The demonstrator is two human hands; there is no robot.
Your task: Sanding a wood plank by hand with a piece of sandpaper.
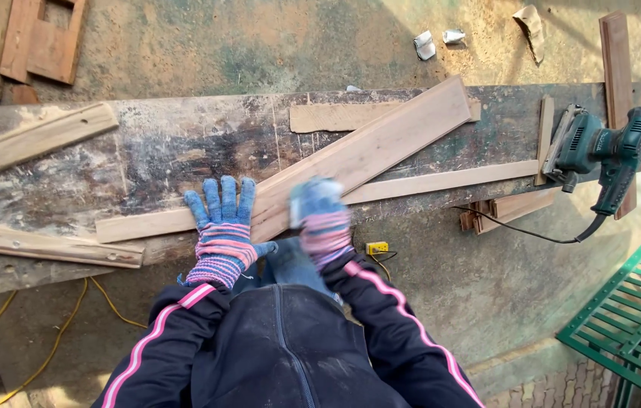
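I am pressing my left hand (224, 227) flat, fingers spread wide, on the long board (358, 159) lying across the workbench (147, 151); my right hand (322, 219) is blurring over its near end, grip unclear. The sander (600, 147) is lying unused nearby.

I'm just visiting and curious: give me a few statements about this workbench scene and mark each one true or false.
1. Both hands wear knitted blue and pink gloves. True: the left hand and the right hand are both gloved.
2. The left hand lies flat, fingers spread, on a long thin strip of wood. True.
3. The right hand holds the green power sander. False: the sander rests apart at the far right of the bench; the blurred right hand is on the wide plank.
4. The wide plank stands upright. False: it lies flat, slanting across the bench.
5. Yellow cable lies on the ground at lower left. True.
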